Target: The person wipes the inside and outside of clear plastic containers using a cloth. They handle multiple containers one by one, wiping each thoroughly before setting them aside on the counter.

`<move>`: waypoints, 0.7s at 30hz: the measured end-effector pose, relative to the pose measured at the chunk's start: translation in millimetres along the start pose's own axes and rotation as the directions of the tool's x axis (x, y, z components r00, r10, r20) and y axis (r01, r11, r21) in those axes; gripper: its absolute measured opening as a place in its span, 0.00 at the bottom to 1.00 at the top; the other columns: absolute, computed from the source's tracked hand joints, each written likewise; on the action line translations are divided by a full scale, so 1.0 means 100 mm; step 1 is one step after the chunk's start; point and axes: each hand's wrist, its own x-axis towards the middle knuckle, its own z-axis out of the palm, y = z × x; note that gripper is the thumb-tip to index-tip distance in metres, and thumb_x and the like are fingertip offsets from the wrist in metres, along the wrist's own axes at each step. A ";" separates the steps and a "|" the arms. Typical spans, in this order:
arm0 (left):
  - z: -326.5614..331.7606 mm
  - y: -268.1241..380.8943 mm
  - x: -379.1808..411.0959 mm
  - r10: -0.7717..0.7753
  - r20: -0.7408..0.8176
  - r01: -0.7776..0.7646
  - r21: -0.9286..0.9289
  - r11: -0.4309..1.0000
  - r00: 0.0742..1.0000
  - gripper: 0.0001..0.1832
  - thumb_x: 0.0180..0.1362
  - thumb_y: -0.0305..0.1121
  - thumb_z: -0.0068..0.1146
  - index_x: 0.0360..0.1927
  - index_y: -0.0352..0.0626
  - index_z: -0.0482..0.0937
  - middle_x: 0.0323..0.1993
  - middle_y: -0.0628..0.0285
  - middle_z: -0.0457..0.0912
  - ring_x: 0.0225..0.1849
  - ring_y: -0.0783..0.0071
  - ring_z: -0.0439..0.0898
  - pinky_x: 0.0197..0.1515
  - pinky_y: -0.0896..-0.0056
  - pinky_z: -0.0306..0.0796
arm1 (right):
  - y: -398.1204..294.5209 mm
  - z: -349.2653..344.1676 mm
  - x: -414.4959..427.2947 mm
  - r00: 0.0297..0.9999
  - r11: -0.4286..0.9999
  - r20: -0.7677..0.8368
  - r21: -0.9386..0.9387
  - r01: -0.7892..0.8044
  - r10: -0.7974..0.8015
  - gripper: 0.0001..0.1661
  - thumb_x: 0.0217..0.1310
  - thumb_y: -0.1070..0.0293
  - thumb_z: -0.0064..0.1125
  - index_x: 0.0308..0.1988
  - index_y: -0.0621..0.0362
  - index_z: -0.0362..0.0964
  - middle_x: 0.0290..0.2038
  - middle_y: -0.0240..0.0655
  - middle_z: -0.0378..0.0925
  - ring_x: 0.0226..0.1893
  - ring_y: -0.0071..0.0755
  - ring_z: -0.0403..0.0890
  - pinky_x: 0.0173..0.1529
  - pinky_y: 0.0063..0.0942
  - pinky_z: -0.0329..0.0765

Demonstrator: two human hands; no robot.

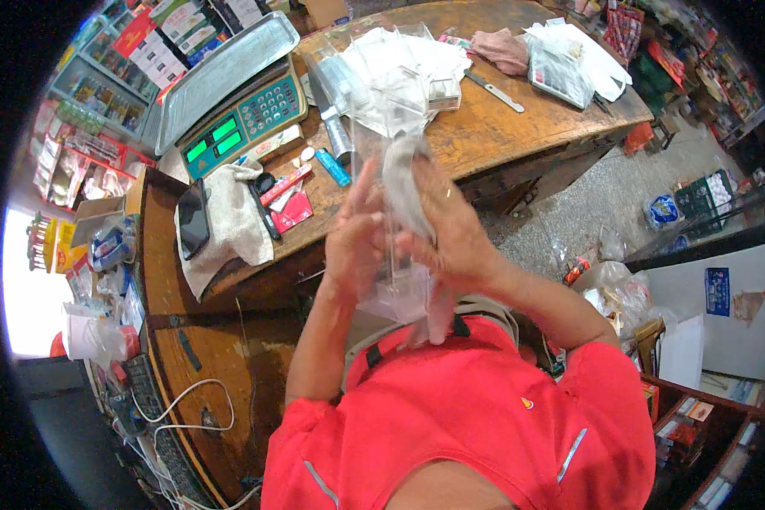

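Note:
In front of my belly, a long clear plastic container (398, 296) is held upright between both hands; motion blurs its outline. My left hand (350, 248) grips its left side, thumb and fingers against the wall. On the other side, my right hand (462, 229) holds a greyish cloth (403, 175) against the plastic, its fingers wrapping towards the lower part. Beyond them on the wooden desk (484, 137), more clear plastic compartments (382, 80) rest on white paper. Whether the held piece touches these cannot be told.
Left on the desk are a digital scale (245, 124), a smartphone (194, 220) on a towel (236, 210), a blue lighter (333, 167) and a flashlight (336, 137). A metal blade (494, 90) and a pink cloth (500, 51) lie to the right. White cables (191, 386) loop at lower left.

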 end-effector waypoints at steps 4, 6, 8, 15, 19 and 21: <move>0.05 -0.09 -0.11 -0.078 0.099 0.075 0.036 0.997 0.992 0.44 0.52 0.23 0.47 0.74 0.51 0.48 0.53 0.48 0.73 0.38 0.60 0.81 0.29 0.66 0.77 | 0.30 -0.17 0.53 0.957 0.980 -0.215 0.087 -0.181 0.196 0.42 0.67 0.47 0.47 0.63 0.74 0.54 0.65 0.61 0.57 0.68 0.61 0.55 0.71 0.45 0.51; 0.04 -0.13 -0.13 -0.089 0.131 0.081 0.065 0.995 0.987 0.44 0.52 0.23 0.47 0.74 0.52 0.48 0.48 0.49 0.74 0.36 0.60 0.81 0.28 0.66 0.76 | 0.43 -0.24 0.68 0.933 0.961 -0.247 0.160 -0.226 0.261 0.41 0.67 0.48 0.47 0.64 0.73 0.54 0.65 0.61 0.56 0.68 0.61 0.54 0.71 0.44 0.52; 0.10 -0.11 -0.13 -0.108 0.087 0.101 0.079 0.992 0.990 0.44 0.50 0.27 0.51 0.74 0.52 0.50 0.47 0.51 0.74 0.36 0.62 0.81 0.26 0.68 0.76 | 0.50 -0.28 0.74 0.928 0.942 -0.246 0.253 -0.219 0.281 0.41 0.67 0.48 0.47 0.64 0.72 0.54 0.66 0.62 0.55 0.69 0.61 0.54 0.71 0.42 0.52; -0.14 0.05 0.07 0.039 0.019 -0.040 0.035 0.999 0.999 0.41 0.53 0.28 0.48 0.73 0.45 0.50 0.49 0.50 0.75 0.43 0.62 0.80 0.40 0.61 0.78 | -0.01 0.11 0.02 0.996 0.974 0.064 0.210 -0.081 0.069 0.40 0.67 0.47 0.46 0.65 0.68 0.55 0.68 0.55 0.54 0.70 0.57 0.52 0.71 0.41 0.51; -0.15 0.15 0.14 0.090 -0.013 -0.089 0.084 0.992 0.996 0.39 0.55 0.28 0.46 0.73 0.42 0.50 0.56 0.47 0.73 0.53 0.59 0.77 0.59 0.60 0.70 | -0.30 0.14 -0.25 0.992 0.978 0.120 0.209 0.004 -0.030 0.35 0.64 0.52 0.51 0.60 0.69 0.63 0.66 0.53 0.59 0.69 0.59 0.55 0.71 0.48 0.52; -0.09 0.15 0.13 0.065 -0.035 -0.061 0.095 0.994 0.997 0.39 0.55 0.28 0.45 0.73 0.42 0.50 0.56 0.46 0.73 0.53 0.59 0.78 0.58 0.60 0.71 | -0.31 0.04 -0.16 0.977 0.985 0.126 0.021 0.173 -0.174 0.35 0.62 0.52 0.53 0.59 0.68 0.65 0.65 0.52 0.60 0.69 0.58 0.56 0.70 0.50 0.54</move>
